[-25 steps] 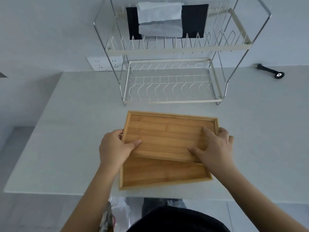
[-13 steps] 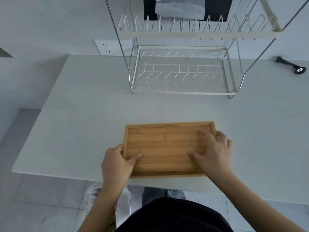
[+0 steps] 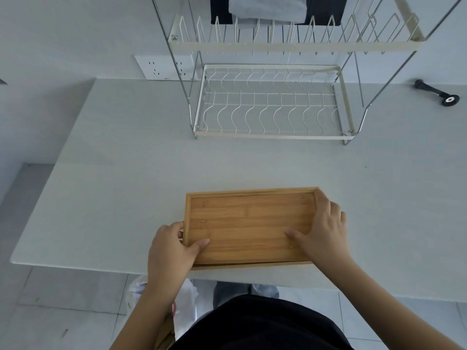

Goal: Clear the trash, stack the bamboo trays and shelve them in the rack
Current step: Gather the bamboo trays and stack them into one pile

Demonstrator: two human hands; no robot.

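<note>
While both hands sit on the stacked trays, the notes run as follows.

Left hand (image 3: 174,245): clamped on the left short edge of the bamboo trays (image 3: 249,226); thumb lies inside on the floor of the top one, fingers curl round the outer wall. Probably the carrying grip, one side of a two-sided hold.

Right hand (image 3: 324,229): grasping the right short edge the same way, thumb flat on the inner floor, fingers wrapped over the far right corner. The symmetric hold should keep the stack level and stop the upper tray sliding.

Stack state: top tray nested in the lower; only a thin sliver of the lower one shows along the near edge. Stacking looks done, shelving not yet.

Position: on the table (image 3: 121,173), close to its near edge, straight in front of the person and well apart from the rack (image 3: 271,136).

Long axis: runs left to right, parallel to the rack's front rail; open face up.

Rack: lower tier (image 3: 273,109) empty, wire dividers upright; upper tier holds dark and grey cloths (image 3: 265,8).

Judgement: to sit between the dividers the stack would likely have to be tipped onto an edge.

Trash: a plastic bag (image 3: 184,306) sits below the table edge.
</note>
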